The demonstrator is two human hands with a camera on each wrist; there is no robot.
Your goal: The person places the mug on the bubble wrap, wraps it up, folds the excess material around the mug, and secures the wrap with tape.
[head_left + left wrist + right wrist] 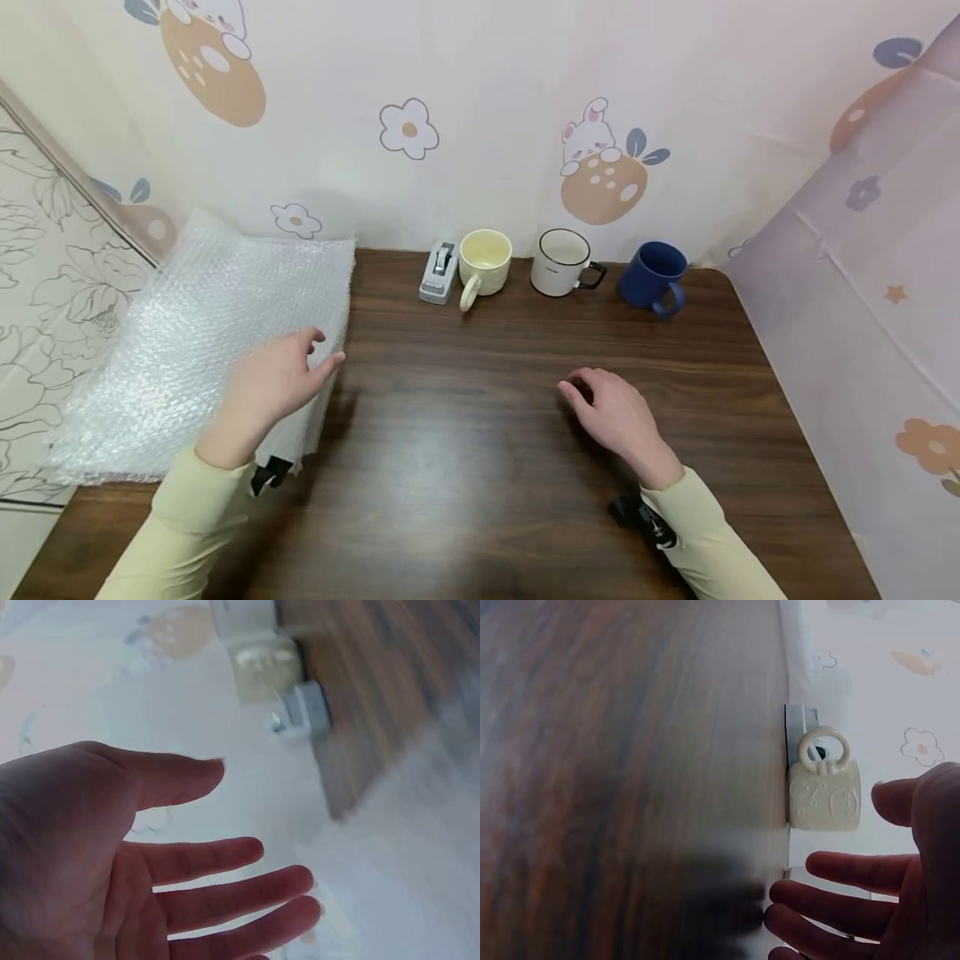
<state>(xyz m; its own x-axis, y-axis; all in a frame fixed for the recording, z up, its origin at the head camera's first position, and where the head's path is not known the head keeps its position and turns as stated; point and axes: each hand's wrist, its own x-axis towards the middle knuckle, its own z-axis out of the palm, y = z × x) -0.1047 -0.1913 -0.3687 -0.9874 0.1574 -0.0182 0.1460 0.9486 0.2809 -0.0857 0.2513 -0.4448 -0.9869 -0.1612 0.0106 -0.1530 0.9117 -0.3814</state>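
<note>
My left hand (pixel 273 379) hovers over the sheets of bubble wrap (pixel 225 292) on the left of the table, thumb and fingers apart and nothing between them. In the left wrist view its fingers look loosely straight. Over the middle right of the table is my right hand (pixel 611 408), relaxed and holding nothing. A tape dispenser (pixel 438 273), a cream mug (pixel 487 260), a white mug with a black rim (pixel 558 265) and a dark blue mug (pixel 651 277) stand in a row at the back. The cream mug's embossed side shows in the right wrist view.
The dark wooden table (pixel 450 467) meets a patterned curtain (pixel 480 100) along its back edge. Another curtain panel (pixel 862 275) borders it on the right. The bubble wrap reaches past the table's left edge, beside a flower-patterned panel (pixel 52 275).
</note>
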